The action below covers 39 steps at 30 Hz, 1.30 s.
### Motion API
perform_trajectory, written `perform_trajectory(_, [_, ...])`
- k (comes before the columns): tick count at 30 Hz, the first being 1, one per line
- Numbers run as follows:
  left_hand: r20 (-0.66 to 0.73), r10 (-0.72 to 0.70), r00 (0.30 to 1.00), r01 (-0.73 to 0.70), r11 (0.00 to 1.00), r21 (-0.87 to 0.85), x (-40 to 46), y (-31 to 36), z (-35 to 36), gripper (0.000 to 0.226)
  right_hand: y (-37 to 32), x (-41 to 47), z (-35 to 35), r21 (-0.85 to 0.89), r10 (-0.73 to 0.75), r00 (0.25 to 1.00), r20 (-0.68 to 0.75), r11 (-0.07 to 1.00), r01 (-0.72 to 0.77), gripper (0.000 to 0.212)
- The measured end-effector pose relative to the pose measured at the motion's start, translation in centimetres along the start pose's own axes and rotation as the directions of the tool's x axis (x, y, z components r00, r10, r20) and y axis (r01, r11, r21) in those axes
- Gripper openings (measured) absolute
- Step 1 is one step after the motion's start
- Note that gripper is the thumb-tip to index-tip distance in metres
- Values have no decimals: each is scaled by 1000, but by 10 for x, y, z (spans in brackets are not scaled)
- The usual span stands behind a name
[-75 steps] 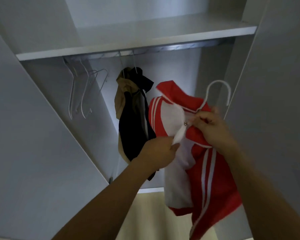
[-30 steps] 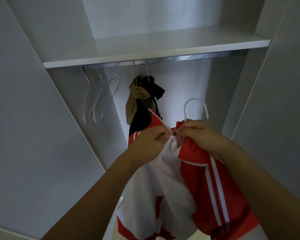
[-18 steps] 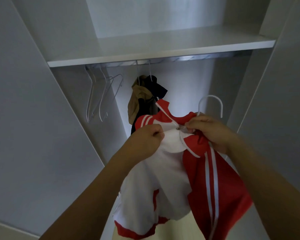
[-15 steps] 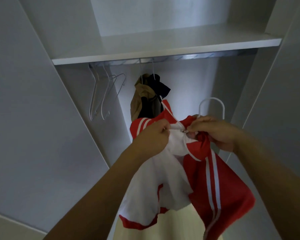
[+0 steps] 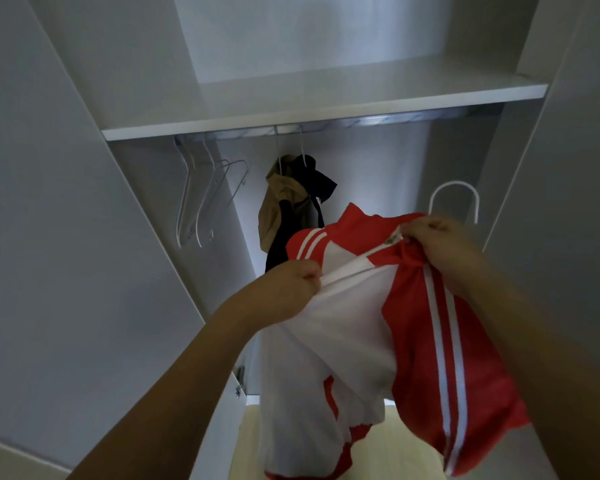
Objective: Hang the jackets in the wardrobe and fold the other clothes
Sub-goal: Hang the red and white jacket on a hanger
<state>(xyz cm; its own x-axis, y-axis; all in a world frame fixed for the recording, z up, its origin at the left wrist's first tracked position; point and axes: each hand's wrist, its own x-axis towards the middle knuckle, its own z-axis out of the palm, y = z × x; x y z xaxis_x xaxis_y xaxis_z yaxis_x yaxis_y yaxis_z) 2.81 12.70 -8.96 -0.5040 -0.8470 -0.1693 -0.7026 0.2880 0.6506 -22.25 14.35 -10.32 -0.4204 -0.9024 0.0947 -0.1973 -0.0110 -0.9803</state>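
No readable text, label, brand, number or sign is showing anywhere, neither on the clothes nor inside the wardrobe.

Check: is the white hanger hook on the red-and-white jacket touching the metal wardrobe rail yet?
Apart. The head view shows the white hanger hook well below the metal wardrobe rail, with bare back wall between them; the right hand holds the red-and-white jacket.

Head view, upward into wardrobe
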Motion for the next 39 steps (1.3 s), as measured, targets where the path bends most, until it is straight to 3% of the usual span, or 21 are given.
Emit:
perform_trajectory(3, [-50,28,998,-30,999,-37,10,6,14,21,-7,-6,10,-70,-63,986,152,995,74,29])
perform_trajectory(6, [-17,99,995,-99,995,-10,18,15,35,43,-10,-13,24,-133,-110,964,241,980,145,27])
perform_trajectory(13, [105,80,991,-85,995,47,11,-10,49,40,-5,-6,13,-147,-103,994,28,983,106,32])
perform_trajectory(17, [106,48,993,-61,991,123,11,-12,40,40,-6,-9,19,-79,-19,998,63,997,23,29])
perform_trajectory(20, [46,69,997,-76,983,165,9,-17,39,32,-14,-7,14,-153,9,989,149,988,14,31])
perform_trajectory(22, [30,55,998,-59,986,159,7,-19,40,31,-17,-5,13,-186,-27,993,112,981,48,36])
perform_trajectory(27, [207,-27,978,-13,982,190,10,-21,30,31,-19,-15,28,-163,-135,988,72,976,145,39])
perform_trajectory(28, [187,-16,982,-18,984,179,12,-23,25,30,-21,-16,28,-98,-165,983,86,980,173,38])
perform_trajectory(29, [71,23,997,-35,985,168,16,-27,20,28,-24,-17,26,-38,-195,975,103,979,199,37])
perform_trajectory(31, [-305,110,946,-60,984,169,26,-34,11,39,-34,-20,24,-2,-249,954,169,968,252,34])
perform_trajectory(32, [-399,121,909,-55,983,173,30,-34,8,50,-39,-21,23,-11,-278,936,218,958,287,33])
perform_trajectory(34, [-315,71,947,-32,991,130,41,-35,9,54,-50,-23,23,-47,-330,896,297,932,359,30])
perform_trajectory(36, [-173,26,985,-23,1000,19,45,-35,15,36,-58,-21,17,-110,-352,873,337,907,407,28])
perform_trajectory(39, [-299,92,950,-104,994,-25,43,-40,19,34,-60,-15,-5,-223,-285,822,492,872,436,9])
